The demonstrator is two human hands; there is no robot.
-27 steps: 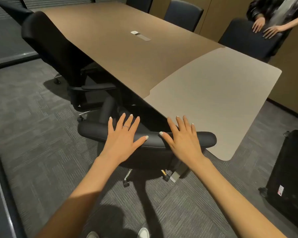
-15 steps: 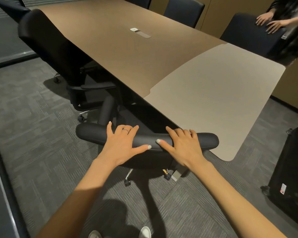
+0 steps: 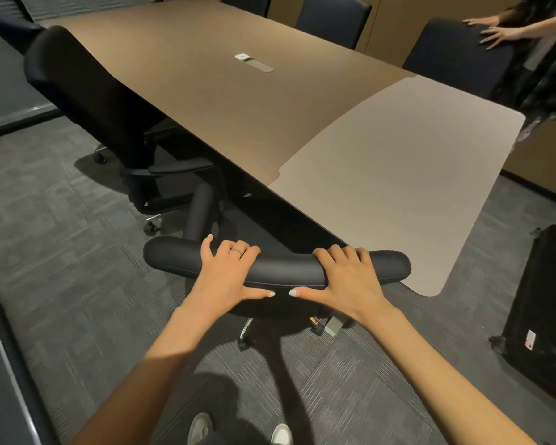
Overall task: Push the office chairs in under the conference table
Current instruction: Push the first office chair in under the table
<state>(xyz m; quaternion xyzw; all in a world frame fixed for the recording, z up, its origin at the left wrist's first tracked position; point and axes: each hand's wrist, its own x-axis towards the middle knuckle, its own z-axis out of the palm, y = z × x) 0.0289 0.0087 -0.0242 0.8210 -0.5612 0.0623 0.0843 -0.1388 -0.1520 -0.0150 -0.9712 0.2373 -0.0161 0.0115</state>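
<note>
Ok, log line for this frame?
phase: gripping | left hand on chair back | right hand on it | table ahead

Near chair [image 3: 283,268]: lower centre of the frame; black backrest top at the table edge, seat under the tabletop.
Left hand [image 3: 227,277]: gripping the backrest top, fingers curled over it, thumb along the near side; ring on one finger.
Right hand [image 3: 350,281]: gripping the same backrest top, just beside the left hand.
Table [image 3: 398,155]: brown top with a grey end section, centre to upper right.
Second chair [image 3: 87,91]: upper left, backrest against the table edge.
Far chair [image 3: 456,56]: upper right, another person's hands [image 3: 495,30] resting on it.
Suitcase [image 3: 540,316]: black, on the carpet at the right edge.
</note>
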